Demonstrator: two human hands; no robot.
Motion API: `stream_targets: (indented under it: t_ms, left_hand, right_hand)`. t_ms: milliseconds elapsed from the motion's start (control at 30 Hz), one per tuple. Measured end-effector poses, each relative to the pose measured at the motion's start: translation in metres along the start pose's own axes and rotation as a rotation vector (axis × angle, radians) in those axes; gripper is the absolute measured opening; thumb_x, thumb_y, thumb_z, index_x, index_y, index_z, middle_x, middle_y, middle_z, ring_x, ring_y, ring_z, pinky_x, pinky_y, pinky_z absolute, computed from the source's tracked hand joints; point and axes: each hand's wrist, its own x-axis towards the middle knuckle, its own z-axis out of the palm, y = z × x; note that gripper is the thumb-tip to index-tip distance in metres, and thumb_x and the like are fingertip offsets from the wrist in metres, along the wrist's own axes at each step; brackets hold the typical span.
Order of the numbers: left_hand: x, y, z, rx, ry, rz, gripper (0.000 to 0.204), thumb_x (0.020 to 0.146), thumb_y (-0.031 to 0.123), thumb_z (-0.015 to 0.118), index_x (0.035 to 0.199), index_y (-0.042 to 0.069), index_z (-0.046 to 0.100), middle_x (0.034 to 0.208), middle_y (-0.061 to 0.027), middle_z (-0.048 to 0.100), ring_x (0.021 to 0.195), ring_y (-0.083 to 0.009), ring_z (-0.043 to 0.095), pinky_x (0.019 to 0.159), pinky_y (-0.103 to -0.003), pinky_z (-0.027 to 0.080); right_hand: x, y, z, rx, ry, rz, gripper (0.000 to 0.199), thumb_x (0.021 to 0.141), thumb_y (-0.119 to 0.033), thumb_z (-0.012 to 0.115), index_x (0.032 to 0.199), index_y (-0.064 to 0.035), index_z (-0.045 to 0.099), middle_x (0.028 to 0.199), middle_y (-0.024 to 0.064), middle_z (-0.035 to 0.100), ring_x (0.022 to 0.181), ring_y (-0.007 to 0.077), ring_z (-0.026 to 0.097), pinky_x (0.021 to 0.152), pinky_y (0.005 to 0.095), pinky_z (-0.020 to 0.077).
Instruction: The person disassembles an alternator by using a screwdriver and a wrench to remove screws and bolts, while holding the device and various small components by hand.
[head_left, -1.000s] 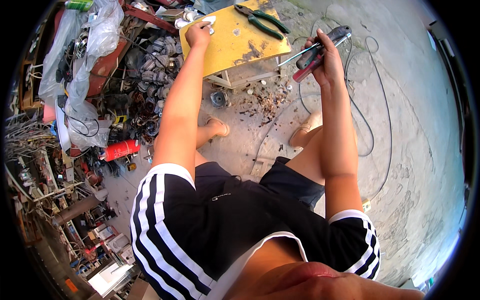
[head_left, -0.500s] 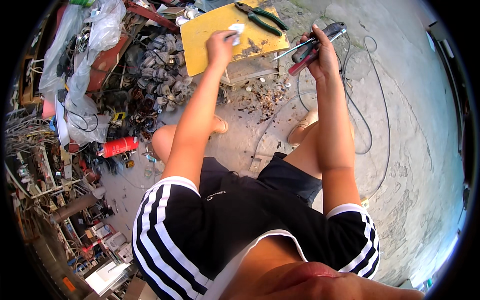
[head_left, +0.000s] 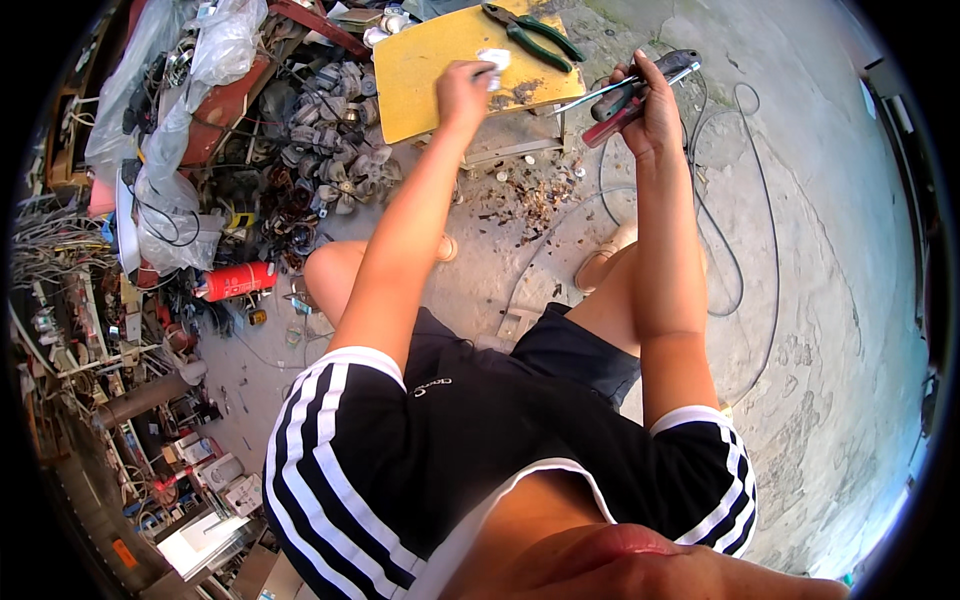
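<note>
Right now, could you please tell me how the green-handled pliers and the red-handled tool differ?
The green-handled pliers lie on the yellow tabletop; the red-handled tool is held in the right hand. The pliers show two handles, pointing lower right in the picture; the tool shows one, pointing lower left. Both are hand tools.

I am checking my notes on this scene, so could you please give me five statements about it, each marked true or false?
1. The right hand holds a red-handled tool. True.
2. The left hand grips the green-handled pliers. False: it holds a crumpled white wad.
3. Those pliers lie on the yellow tabletop. True.
4. The red cylinder stands on the tabletop. False: it lies off to the left, by the clutter.
5. A dark cable runs across the floor. True.
</note>
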Motion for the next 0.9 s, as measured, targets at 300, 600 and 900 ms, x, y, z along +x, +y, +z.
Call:
stream_targets:
  t_ms: [300,600,900]
  left_hand:
    - [-0.054,-0.056,-0.067,0.199,0.167,-0.349,0.018,0.077,0.012,0.068,0.093,0.006,0.074,0.088,-0.0207,0.068,0.083,-0.0339,0.067,0.077,-0.038,0.052]
    - [-0.041,0.034,0.030,0.133,0.101,-0.255,0.014,0.075,0.012,0.069,0.088,0.007,0.075,0.088,-0.0189,0.065,0.084,-0.0335,0.064,0.079,-0.039,0.050]
    - [-0.011,-0.010,0.008,0.065,0.129,-0.261,0.015,0.077,0.009,0.069,0.091,0.006,0.074,0.089,-0.0192,0.069,0.083,-0.0337,0.066,0.079,-0.038,0.052]
  right_hand:
    - [0.001,0.001,-0.007,0.002,-0.020,0.027,0.023,0.086,-0.025,0.068,0.083,-0.0071,0.053,0.080,0.0085,0.062,0.074,0.0211,0.063,0.074,0.0383,0.0535]
    - [-0.001,-0.004,-0.013,-0.043,0.002,0.007,0.024,0.086,-0.025,0.068,0.086,-0.0056,0.053,0.081,0.0086,0.062,0.073,0.0200,0.063,0.075,0.0383,0.0539]
    - [-0.004,0.000,-0.004,-0.038,-0.006,-0.001,0.025,0.085,-0.025,0.069,0.085,-0.0062,0.053,0.079,0.0082,0.062,0.072,0.0191,0.063,0.075,0.0387,0.0543]
